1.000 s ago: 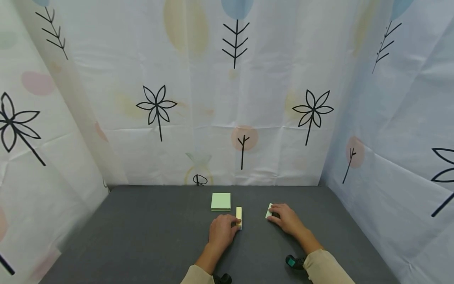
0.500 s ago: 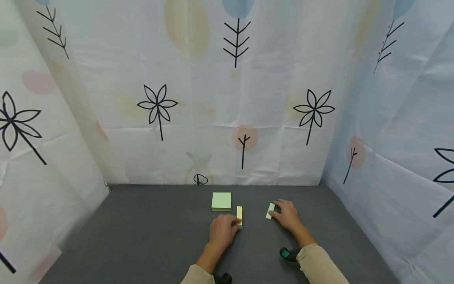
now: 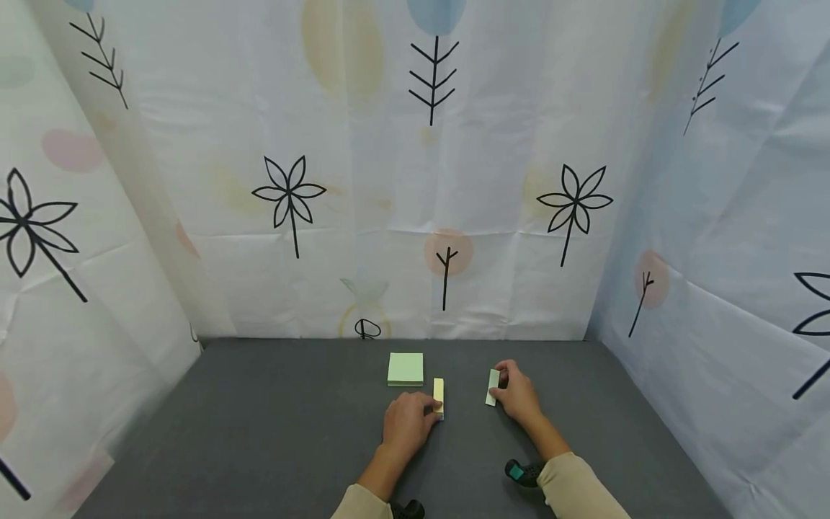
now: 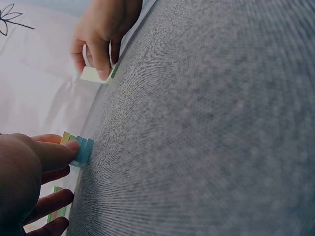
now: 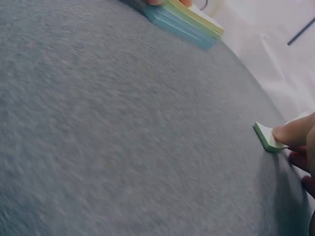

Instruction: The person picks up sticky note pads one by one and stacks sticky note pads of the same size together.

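Grey felt tabletop, two hands on sticky-note pads.
Left hand pinches the narrow yellow-topped layered pad near the square pale-green pad; right hand pinches a small pale-green strip pad, well apart.

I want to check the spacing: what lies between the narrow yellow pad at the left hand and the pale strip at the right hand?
Only bare grey table separates the narrow yellow pad from the pale strip; the head view shows it.

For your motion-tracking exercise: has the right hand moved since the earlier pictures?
Yes. The right hand slid left and farther up the table, toward the square green pad, which stayed put.
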{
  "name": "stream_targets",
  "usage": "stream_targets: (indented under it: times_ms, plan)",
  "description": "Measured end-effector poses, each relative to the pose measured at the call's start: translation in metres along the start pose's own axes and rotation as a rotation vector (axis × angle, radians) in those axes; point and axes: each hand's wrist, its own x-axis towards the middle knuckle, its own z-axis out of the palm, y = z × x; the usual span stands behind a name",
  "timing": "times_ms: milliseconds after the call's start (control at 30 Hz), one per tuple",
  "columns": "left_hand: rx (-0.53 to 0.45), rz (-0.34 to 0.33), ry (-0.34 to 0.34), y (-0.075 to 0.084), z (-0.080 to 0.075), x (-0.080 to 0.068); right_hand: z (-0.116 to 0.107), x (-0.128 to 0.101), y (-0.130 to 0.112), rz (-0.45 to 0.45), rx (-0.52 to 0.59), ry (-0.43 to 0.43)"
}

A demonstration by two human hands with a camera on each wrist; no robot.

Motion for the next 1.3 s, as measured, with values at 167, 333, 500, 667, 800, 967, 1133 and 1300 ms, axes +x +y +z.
stream_targets:
  times_ms: [167,333,500,667,800,967,1133,1300]
  plan:
    - [-0.007,0.001,-0.004,0.0,0.001,0.0,0.003,0.003,-0.011,0.001,0.094,-0.015]
    - [-0.001,0.0,-0.002,0.0,0.002,0.0,0.003,0.01,-0.025,0.013,0.188,-0.056]
    - [0.013,-0.001,-0.014,0.0,0.001,0.002,0.012,0.017,-0.039,0.048,0.295,-0.058]
    - [0.022,-0.005,-0.028,-0.001,0.0,0.003,0.028,0.021,-0.05,0.062,0.421,-0.033]
    - [0.016,-0.003,-0.034,0.0,0.001,0.002,0.041,0.02,-0.061,0.086,0.507,-0.018]
    - [0.006,0.003,-0.033,0.001,0.001,0.0,0.055,0.019,-0.065,0.089,0.54,-0.003]
    - [0.001,0.015,-0.02,0.001,0.0,0.001,0.064,0.019,-0.065,0.059,0.517,-0.017]
    - [-0.006,0.029,-0.041,-0.001,-0.002,0.003,0.066,0.015,-0.065,0.023,0.448,-0.055]
